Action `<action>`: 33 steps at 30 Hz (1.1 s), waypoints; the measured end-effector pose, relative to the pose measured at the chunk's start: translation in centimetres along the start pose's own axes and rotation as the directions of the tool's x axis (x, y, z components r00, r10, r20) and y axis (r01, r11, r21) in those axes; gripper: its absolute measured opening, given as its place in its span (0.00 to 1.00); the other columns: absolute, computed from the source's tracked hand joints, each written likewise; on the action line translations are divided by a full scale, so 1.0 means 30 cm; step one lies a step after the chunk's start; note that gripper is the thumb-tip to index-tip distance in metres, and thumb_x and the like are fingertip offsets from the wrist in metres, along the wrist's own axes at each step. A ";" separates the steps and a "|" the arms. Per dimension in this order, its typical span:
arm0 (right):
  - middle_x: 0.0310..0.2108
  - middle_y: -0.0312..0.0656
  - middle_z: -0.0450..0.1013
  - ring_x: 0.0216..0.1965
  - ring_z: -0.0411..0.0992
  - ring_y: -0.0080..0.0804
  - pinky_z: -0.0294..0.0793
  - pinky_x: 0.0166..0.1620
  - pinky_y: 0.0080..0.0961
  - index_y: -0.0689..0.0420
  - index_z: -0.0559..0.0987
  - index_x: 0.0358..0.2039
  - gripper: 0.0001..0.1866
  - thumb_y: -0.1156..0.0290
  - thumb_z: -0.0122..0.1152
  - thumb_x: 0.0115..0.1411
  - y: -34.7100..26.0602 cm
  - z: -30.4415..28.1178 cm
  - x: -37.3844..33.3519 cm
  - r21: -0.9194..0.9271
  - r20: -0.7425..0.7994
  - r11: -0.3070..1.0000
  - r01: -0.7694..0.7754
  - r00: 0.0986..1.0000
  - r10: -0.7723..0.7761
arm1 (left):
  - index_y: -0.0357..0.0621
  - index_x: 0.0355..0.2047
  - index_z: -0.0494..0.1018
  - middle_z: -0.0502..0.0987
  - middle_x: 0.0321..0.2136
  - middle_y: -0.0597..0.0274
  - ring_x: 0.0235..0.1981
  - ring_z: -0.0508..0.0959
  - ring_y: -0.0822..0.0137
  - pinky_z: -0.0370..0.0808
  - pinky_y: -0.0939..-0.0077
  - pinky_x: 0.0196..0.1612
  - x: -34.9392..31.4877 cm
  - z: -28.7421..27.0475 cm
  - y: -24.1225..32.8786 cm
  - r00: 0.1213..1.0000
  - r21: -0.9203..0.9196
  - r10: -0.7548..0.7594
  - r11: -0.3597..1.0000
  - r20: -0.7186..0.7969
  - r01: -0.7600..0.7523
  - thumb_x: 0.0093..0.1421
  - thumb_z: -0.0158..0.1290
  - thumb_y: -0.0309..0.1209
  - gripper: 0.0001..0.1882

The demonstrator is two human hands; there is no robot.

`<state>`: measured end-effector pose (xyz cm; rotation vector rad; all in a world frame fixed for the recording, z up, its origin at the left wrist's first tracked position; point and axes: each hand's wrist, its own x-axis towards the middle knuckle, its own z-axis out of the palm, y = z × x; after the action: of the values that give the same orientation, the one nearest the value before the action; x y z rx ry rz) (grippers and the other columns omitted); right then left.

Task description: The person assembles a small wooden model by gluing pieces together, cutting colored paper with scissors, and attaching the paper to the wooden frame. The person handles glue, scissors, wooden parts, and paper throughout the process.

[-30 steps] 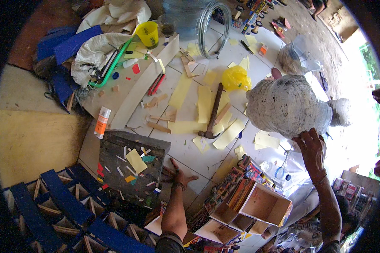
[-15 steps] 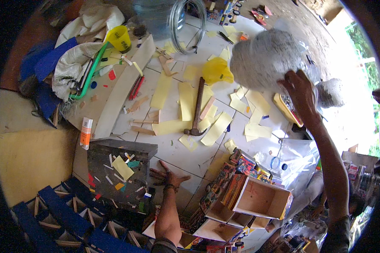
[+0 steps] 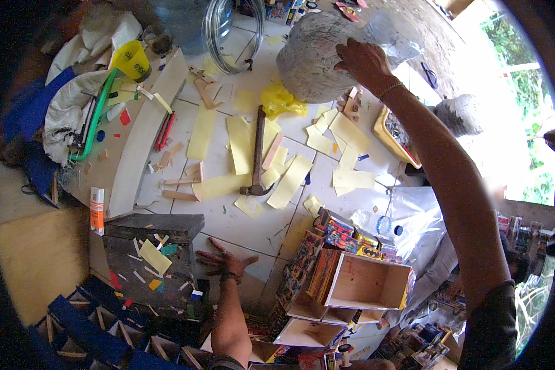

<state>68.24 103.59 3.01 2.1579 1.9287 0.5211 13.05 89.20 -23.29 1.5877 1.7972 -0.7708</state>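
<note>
My right hand (image 3: 367, 66) reaches far forward with its fingers bent and gripping the right side of a large, rounded grey bundle (image 3: 311, 58). Clear plastic (image 3: 391, 37) shows just beyond that hand. A crumpled yellow plastic bag (image 3: 282, 100) lies against the bundle's near left side. My left hand (image 3: 227, 260) rests on the tiles with fingers spread, holding nothing, beside a dark wooden block (image 3: 157, 225) strewn with coloured scraps. Between the hands, a claw hammer (image 3: 257, 151) lies over pale yellow strips (image 3: 239, 143).
Stacked wooden boxes (image 3: 369, 280) with printed sides stand near right, by a clear bottle (image 3: 376, 223). A yellow tray (image 3: 393, 143) and a second grey lump (image 3: 459, 115) lie far right. Coiled wire (image 3: 219, 37) stands at the back. Blue boxes (image 3: 86, 324) fill the near left.
The grey bundle has shifted left and away across the floor, with my right hand on it. Small wooden pieces beside the tray are now exposed. My left hand stays flat; the whole view has shifted.
</note>
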 end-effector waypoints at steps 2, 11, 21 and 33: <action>0.42 0.45 0.75 0.42 0.78 0.47 0.77 0.42 0.44 0.51 0.78 0.43 0.21 0.49 0.65 0.57 -0.012 -0.006 0.014 -0.017 0.099 1.000 0.003 0.995 -0.001 | 0.61 0.71 0.14 0.11 0.66 0.24 0.68 0.18 0.24 0.37 0.13 0.60 0.002 0.013 -0.009 0.998 -0.022 0.027 0.999 -0.053 -0.028 0.16 0.75 0.68 0.96; 0.49 0.48 0.72 0.37 0.78 0.47 0.77 0.37 0.48 0.43 0.75 0.54 0.17 0.62 0.51 0.65 -0.405 0.019 -0.032 0.057 -0.136 0.997 -0.049 0.989 0.057 | 0.58 0.71 0.16 0.14 0.67 0.24 0.69 0.22 0.22 0.41 0.14 0.61 -0.034 -0.014 0.023 0.999 0.005 0.009 1.000 -0.041 -0.009 0.20 0.75 0.67 0.93; 0.24 0.42 0.78 0.28 0.80 0.44 0.76 0.31 0.42 0.53 0.80 0.31 0.14 0.55 0.59 0.61 -0.941 0.057 -0.596 0.666 0.350 0.720 -0.196 0.934 -0.069 | 0.60 0.71 0.16 0.16 0.68 0.24 0.69 0.22 0.25 0.42 0.14 0.60 0.016 0.020 -0.006 0.994 0.039 -0.006 0.999 -0.112 0.010 0.15 0.75 0.67 0.96; 0.60 0.53 0.65 0.54 0.72 0.54 0.74 0.53 0.47 0.56 0.63 0.63 0.39 0.58 0.70 0.55 0.103 0.465 -1.048 0.224 0.491 0.531 -0.817 0.565 0.663 | 0.62 0.71 0.14 0.15 0.67 0.23 0.69 0.21 0.23 0.40 0.19 0.64 0.040 0.044 -0.035 0.990 0.017 0.032 0.999 -0.139 -0.030 0.21 0.78 0.62 0.93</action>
<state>73.79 73.30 -12.60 3.0880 0.8516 -0.2472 11.98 88.82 -25.02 1.7122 1.8638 -0.6747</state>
